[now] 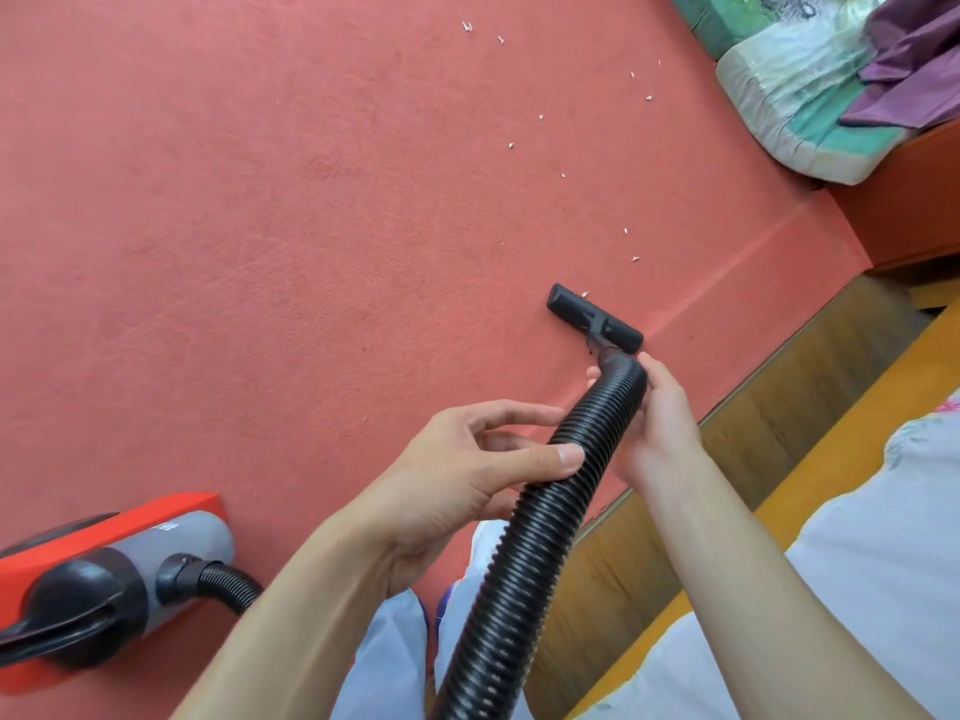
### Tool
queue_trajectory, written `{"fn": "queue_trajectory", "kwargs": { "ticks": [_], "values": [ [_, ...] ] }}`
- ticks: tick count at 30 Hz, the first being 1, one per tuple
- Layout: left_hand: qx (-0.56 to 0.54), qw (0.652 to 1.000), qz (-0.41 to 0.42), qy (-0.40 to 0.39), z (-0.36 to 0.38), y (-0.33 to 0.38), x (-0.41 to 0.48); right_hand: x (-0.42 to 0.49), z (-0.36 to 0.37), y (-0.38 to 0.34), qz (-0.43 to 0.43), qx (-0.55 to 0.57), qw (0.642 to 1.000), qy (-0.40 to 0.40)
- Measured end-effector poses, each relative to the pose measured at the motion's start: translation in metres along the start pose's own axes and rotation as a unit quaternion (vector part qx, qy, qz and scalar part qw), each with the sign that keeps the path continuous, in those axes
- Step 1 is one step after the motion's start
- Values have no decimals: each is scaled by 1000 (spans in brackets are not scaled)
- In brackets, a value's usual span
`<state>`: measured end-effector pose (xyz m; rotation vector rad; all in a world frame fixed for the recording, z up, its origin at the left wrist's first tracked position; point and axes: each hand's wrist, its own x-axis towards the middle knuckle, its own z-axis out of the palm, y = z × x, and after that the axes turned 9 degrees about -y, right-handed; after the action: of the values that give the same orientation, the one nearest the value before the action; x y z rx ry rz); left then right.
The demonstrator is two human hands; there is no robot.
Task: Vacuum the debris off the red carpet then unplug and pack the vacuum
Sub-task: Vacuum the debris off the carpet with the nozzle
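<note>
The red carpet [270, 226] fills most of the view. Several small white bits of debris [629, 231] lie scattered across its upper right part. A black ribbed hose [524, 553] runs up from the bottom to a black flat nozzle [595, 318] resting on the carpet, with one white bit touching its far edge. My right hand [657, 413] grips the hose just behind the nozzle. My left hand [467, 470] holds the hose lower down, thumb on top. The red and grey vacuum body [104, 579] sits at the lower left.
A wooden bed frame [769, 439] borders the carpet on the right, with a pale sheet [883, 553] over it. At the top right lies a mattress [795, 106] with purple cloth [914, 65] on a red base [904, 200]. My legs show at the bottom.
</note>
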<state>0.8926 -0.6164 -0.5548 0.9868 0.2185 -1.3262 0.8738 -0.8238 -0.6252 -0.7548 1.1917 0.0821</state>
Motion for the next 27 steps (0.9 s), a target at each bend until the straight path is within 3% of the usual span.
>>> {"fn": "queue_trajectory", "kwargs": {
  "ticks": [6,8,12,16,19,22,27],
  "values": [
    [11,998,-20,63,16,-17,14,12,1,3,26,-3,1000,0],
    [-2,999,-18,30,13,-20,12,8,1,-4,20,-3,1000,-22],
    [-71,991,-15,-116,-4,-12,-4,-15,-6,-14,22,-30,996,-83],
    [-52,988,-30,-145,-20,0,-13,-32,3,-3,65,-14,990,-124],
    [-50,992,-28,-109,-24,7,-12,-17,24,4,56,-5,992,-115],
    [-32,999,-29,-20,-20,9,-7,4,46,5,64,-15,994,-86],
    [-82,994,28,64,-14,23,-1,17,92,-15,48,-53,995,-76]
  ]
}}
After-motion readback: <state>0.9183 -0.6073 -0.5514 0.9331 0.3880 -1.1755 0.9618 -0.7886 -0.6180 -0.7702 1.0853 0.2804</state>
